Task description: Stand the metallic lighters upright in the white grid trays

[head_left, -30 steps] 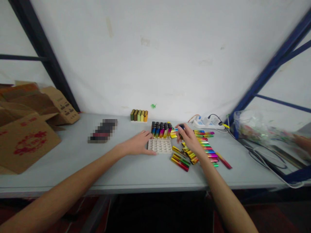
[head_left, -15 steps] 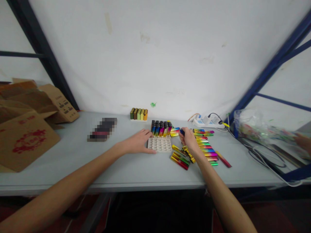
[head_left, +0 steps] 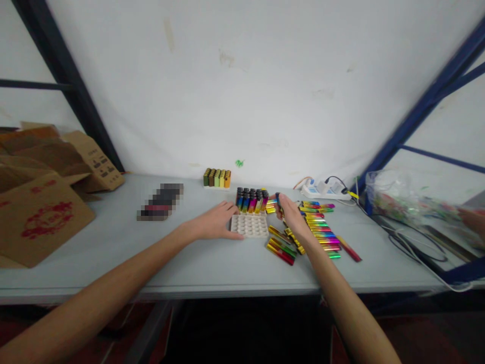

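Note:
A white tray [head_left: 249,225] with rows of holes stands on the grey table, its back rows filled with upright shiny lighters [head_left: 251,200] with black tops. My left hand [head_left: 217,221] rests at the tray's left side, fingers spread, thumb along its front left corner. Right of the tray, my right hand [head_left: 290,212] pinches a dark-topped lighter [head_left: 279,200], held roughly upright. Beneath and around that hand lie many metallic coloured lighters [head_left: 322,230], with a few more [head_left: 281,251] nearer the front.
Behind stands a second tray of lighters [head_left: 216,179]. Cardboard boxes [head_left: 49,217] are at the left, beside a blurred-out dark object [head_left: 161,202]. A power strip [head_left: 326,191], cables and plastic bags [head_left: 390,194] lie at the right, where another person's hand [head_left: 473,220] shows.
My right hand has moved slightly left toward the tray, and the lighter in it is now more upright. My left hand has stayed at the tray.

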The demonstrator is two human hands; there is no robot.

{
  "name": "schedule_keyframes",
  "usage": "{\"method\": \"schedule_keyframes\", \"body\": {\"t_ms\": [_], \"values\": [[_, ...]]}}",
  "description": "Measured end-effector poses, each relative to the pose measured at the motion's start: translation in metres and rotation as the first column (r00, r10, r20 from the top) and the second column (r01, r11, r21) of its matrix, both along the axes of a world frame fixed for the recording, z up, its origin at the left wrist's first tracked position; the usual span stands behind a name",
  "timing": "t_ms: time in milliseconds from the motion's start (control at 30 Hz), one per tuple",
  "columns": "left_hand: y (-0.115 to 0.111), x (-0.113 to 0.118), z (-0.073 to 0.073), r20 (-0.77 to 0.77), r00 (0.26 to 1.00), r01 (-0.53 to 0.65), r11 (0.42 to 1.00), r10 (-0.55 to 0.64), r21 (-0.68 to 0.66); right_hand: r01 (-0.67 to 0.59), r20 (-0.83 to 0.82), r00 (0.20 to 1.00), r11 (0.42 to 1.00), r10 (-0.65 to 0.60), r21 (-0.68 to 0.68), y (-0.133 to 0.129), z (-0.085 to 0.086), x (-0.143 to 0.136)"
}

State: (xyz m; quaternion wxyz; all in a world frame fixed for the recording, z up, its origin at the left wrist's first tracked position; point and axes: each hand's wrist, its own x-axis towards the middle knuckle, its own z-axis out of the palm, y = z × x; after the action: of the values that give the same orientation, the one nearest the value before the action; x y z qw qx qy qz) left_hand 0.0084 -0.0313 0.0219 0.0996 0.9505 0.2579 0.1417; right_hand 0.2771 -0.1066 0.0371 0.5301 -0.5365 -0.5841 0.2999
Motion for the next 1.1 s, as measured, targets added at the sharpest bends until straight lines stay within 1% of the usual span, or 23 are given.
{"method": "schedule_keyframes", "body": {"t_ms": [100,167,267,300,500,667,767,833,933,1033,1100], "values": [[-0.001,0.0,0.002,0.017,1.0,0.001,1.0,0.0,-0.013,-0.001,0.184,0.983,0.996,-0.016,0.091,-0.001,-0.002,0.001],[-0.001,0.0,0.003,0.024,1.0,0.003,1.0,-0.002,-0.025,0.026,0.241,0.969,0.992,-0.055,0.121,-0.002,-0.004,0.003],[-0.001,0.0,0.004,0.018,1.0,0.004,1.0,-0.003,-0.028,0.11,0.306,0.939,0.981,-0.156,0.163,-0.003,-0.004,0.006],[-0.001,-0.001,0.004,0.013,1.0,0.004,1.0,-0.004,-0.026,0.121,0.321,0.932,0.978,-0.171,0.167,-0.004,-0.003,0.006],[0.0,-0.003,0.005,0.008,1.0,0.014,0.999,-0.013,-0.037,0.074,0.316,0.943,0.991,-0.105,0.107,-0.003,-0.005,0.005],[-0.001,-0.002,0.005,0.011,1.0,0.001,0.999,0.0,-0.041,0.054,0.373,0.926,0.998,-0.056,0.015,-0.002,-0.009,0.005],[-0.001,-0.002,0.003,0.03,0.999,-0.011,0.999,0.012,-0.039,0.045,0.417,0.908,0.999,-0.042,0.002,-0.002,-0.007,0.005],[-0.001,-0.001,0.002,0.035,0.999,-0.011,0.999,0.012,-0.035,0.062,0.475,0.878,0.998,-0.06,0.013,-0.002,-0.005,0.003],[0.0,-0.001,0.0,0.033,0.999,-0.012,1.0,0.013,-0.014,0.114,0.587,0.802,0.993,-0.11,0.03,0.0,-0.006,0.001],[0.0,0.0,-0.002,0.017,1.0,-0.02,1.0,0.019,0.009,0.161,0.662,0.733,0.986,-0.155,0.052,0.005,-0.011,-0.001],[0.0,0.0,-0.002,0.007,1.0,-0.022,1.0,0.022,0.018,0.172,0.689,0.703,0.982,-0.174,0.072,0.008,-0.015,-0.001]]}}
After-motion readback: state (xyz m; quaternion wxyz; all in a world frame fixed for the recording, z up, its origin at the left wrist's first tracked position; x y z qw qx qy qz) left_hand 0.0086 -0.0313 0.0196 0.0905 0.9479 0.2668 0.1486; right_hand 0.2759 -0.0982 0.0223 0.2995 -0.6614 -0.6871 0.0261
